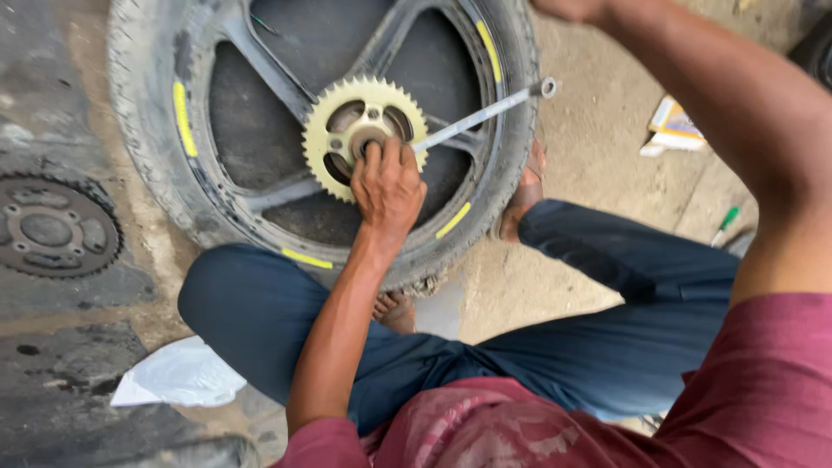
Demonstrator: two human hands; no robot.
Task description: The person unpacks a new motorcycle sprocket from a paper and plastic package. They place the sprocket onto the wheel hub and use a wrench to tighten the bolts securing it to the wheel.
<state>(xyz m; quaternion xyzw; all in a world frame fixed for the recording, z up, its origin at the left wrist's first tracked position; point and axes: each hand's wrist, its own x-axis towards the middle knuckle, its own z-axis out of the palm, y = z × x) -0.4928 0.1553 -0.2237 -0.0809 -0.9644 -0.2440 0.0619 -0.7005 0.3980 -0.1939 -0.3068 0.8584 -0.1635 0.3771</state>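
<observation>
A black motorcycle wheel [217, 113] with a tyre and yellow rim stickers lies flat on the ground between my legs. A pale yellow toothed sprocket [325, 121] sits on its hub. My left hand [387, 186] rests on the sprocket's centre, closed around the near end of a long silver wrench [485, 111]. The wrench's ring end points up and right, past the tyre's edge. My right arm reaches up across the right side. Only the edge of my right hand [568, 7] shows at the top border, and its fingers are hidden.
A dark, worn sprocket [48, 227] lies on the ground at the left. A crumpled white sheet [178, 374] is by my left knee. At the right lie a small printed box [674, 128] and a green-handled tool [726, 224]. My bare foot [524, 195] touches the tyre.
</observation>
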